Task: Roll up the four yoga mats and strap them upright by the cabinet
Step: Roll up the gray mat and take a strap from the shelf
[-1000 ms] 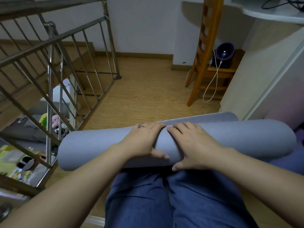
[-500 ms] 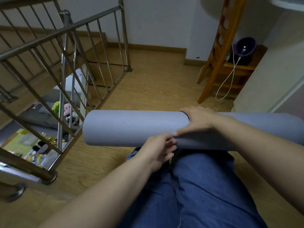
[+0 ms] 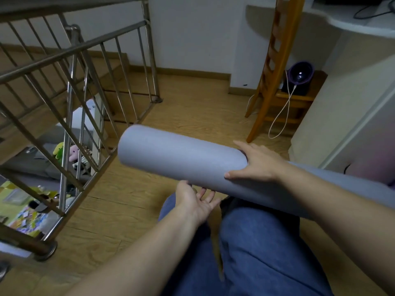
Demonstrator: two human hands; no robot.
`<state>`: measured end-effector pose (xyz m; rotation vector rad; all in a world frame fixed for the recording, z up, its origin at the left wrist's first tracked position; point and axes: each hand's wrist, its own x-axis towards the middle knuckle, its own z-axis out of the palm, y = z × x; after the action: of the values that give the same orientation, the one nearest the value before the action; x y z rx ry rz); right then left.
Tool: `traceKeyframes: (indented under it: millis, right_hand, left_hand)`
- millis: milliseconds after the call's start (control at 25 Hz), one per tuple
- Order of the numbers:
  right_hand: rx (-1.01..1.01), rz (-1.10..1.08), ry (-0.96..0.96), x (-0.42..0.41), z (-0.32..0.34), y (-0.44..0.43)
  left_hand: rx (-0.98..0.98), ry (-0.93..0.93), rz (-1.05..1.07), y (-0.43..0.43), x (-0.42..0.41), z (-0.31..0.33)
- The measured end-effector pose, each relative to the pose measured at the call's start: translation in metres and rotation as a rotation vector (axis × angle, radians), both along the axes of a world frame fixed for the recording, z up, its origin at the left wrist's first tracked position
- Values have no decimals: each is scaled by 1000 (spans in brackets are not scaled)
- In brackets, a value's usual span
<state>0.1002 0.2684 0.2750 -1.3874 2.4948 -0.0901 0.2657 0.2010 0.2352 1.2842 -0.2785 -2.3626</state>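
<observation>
A grey-blue yoga mat [image 3: 181, 159], fully rolled into a thick tube, is lifted off the floor and slants from the centre toward the lower right, above my knees. My right hand [image 3: 257, 162] grips it round the middle, with the thumb underneath and fingers over the top. Just below the roll's near side is my left hand [image 3: 197, 200], palm up and fingers spread, the fingertips at or near the mat's underside. No strap is in sight. A white cabinet [image 3: 354, 124] stands at the right.
A metal stair railing [image 3: 70, 99] borders the left, with an open stairwell and toys below. A wooden chair [image 3: 273, 67] with a hanging white cable [image 3: 282, 112] stands ahead right, beside a dark round device [image 3: 300, 75]. Wooden floor lies ahead.
The roll has risen off the floor and its left end has swung up and right. My left hand has let go and dropped beneath it, turning palm up; my right hand keeps its hold.
</observation>
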Motion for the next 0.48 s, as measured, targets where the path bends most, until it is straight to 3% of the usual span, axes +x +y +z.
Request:
traceKeyframes:
  millis: [120, 480]
  right_hand:
    - [-128, -77, -117, -22, 5, 2]
    - [-549, -329, -472, -105, 49, -34]
  left_hand:
    - [-48, 107, -32, -20, -28, 14]
    - [-308, 177, -150, -74, -136, 41]
